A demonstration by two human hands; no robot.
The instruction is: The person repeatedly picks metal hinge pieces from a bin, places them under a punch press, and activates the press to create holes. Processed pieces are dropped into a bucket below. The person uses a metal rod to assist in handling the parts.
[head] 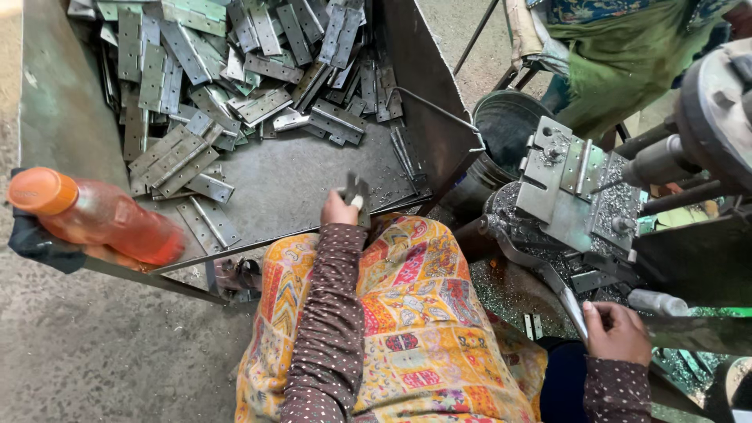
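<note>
Not much packaging to be seen here. One plastic bottle (94, 215) is found at the near left, laid on its side across the edge of the metal tray (63, 117). It's filled with a reddish-orange liquid and topped with an orange cap, and a dark cloth is tucked beneath it. No label can be made out on it. No signs or screens are seen.

I see both my arms in snug dark brown sleeves dotted with small white specks, the left sleeve (329, 329) gathered in fine ruched folds at lower centre, the right sleeve (615, 392) at lower right. A yellow-orange patchwork-print garment (423, 329) drapes my lap.
</note>
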